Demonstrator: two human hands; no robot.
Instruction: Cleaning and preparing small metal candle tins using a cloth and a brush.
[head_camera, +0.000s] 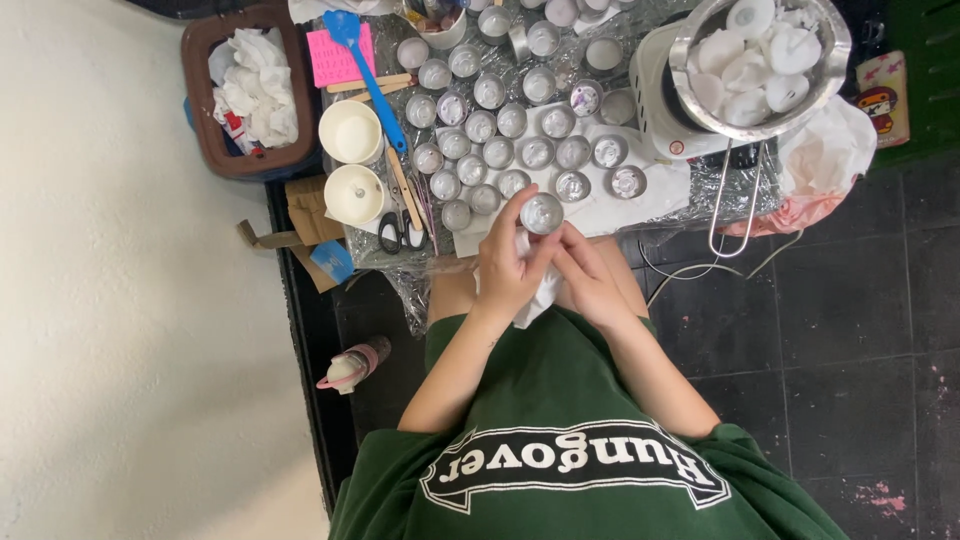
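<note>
At the far left of the head view, a brown bin (243, 95) stuffed with crumpled white tissue stands on the floor beside the low surface (660, 195), which is covered in crinkled foil. Next come two white cups (351, 160), a blue spatula (368, 75) lying over a pink card (335, 58), and black-handled scissors (398, 232) near the front edge. Rows of small metal tealight cups (500, 130) fill the middle, packed close together.

The person's left hand (508, 268) is closed around a wad of white tissue (532, 290) and steadies a single metal cup (541, 213) held just above the front edge of the surface; the right hand (590, 275) is curled against the tissue and the cup's lower side, so both are grasping. The cup is thin and slick-looking, pinched mostly by fingertips: a hard wipe could probably dent it or flick it out onto the crowded rows, knocking neighbours over.

Further right, a steel bowl (760, 60) heaped with white wax discs sits atop a white heater (655, 95), with a wire handle (735, 200) jutting toward the person's lap. An elbow or sleeve catching that handle looks the likeliest way to tip the bowl, and a cable (680, 280) trailing on the dark floor tiles could snag a leg.
</note>
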